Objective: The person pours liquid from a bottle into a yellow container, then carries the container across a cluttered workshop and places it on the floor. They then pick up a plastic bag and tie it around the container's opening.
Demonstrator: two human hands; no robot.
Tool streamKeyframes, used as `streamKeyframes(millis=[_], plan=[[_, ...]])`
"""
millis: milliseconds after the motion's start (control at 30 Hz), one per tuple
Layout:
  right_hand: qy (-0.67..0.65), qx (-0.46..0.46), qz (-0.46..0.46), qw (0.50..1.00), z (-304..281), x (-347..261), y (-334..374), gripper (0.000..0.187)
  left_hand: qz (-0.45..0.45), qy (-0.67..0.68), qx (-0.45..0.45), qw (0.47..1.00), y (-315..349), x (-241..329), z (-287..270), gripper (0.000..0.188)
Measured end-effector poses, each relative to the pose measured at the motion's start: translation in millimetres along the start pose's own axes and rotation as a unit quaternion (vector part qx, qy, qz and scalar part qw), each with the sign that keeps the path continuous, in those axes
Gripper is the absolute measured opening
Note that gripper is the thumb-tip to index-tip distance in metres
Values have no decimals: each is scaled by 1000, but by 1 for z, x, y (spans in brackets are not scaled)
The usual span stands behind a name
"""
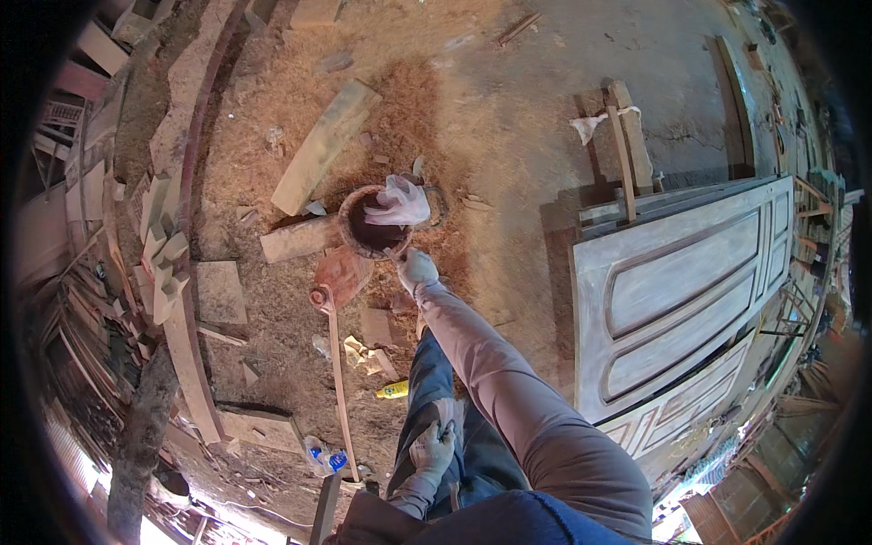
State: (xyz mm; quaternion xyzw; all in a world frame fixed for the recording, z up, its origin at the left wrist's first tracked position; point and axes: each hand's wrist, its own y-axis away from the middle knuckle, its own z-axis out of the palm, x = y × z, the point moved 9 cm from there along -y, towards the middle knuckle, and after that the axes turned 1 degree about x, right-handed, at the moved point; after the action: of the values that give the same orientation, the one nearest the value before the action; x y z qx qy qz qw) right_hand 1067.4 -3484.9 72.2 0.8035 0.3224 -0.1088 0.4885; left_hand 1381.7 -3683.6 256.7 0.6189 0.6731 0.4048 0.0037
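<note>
A round, dark bucket (351, 232) with a crusted rim stands on the dusty ground ahead of me. A crumpled whitish-pink plastic bag or cloth (398, 202) hangs over its far right edge. My right hand (417, 270), in a light glove, reaches forward with its fingers closed at the bucket's near rim. Close to my legs is my left hand (432, 450), also gloved, its fingers curled near a small greyish piece (446, 413) that I cannot identify. Left of the bucket's base lies a reddish-brown flat piece (343, 276) beside a long thin stick (339, 391).
Pale panelled doors (677, 291) rest at the right, with a wooden strip (623, 163) leaning there. A plank (327, 145) lies beyond the bucket. Scrap wood (163, 263) is piled at left. A yellow bottle (392, 391) and a clear-blue plastic bottle (325, 456) lie nearby.
</note>
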Motion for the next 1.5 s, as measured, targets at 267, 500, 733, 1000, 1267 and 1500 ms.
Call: streamKeyframes(millis=[267,500,733,1000,1267,1500], plan=[[-126,-37,99,986,-35,-2,64,32,-154,-4,-98,983,-48,8,-15,43],[-221,76,205,950,-233,119,151,39,-131,199,-79,968,-137,45,-18,38],[-472,181,217,835,-411,248,266,40,-126,314,-107,935,-346,140,-47,30],[-621,280,376,628,-502,330,204,41,-104,530,-167,825,-579,476,-85,51],[-528,254,160,794,-790,153,-80,14,-164,438,-66,881,-673,645,-101,43],[-553,279,187,762,-949,87,-227,20,-228,432,-87,868,-810,666,-95,43]])
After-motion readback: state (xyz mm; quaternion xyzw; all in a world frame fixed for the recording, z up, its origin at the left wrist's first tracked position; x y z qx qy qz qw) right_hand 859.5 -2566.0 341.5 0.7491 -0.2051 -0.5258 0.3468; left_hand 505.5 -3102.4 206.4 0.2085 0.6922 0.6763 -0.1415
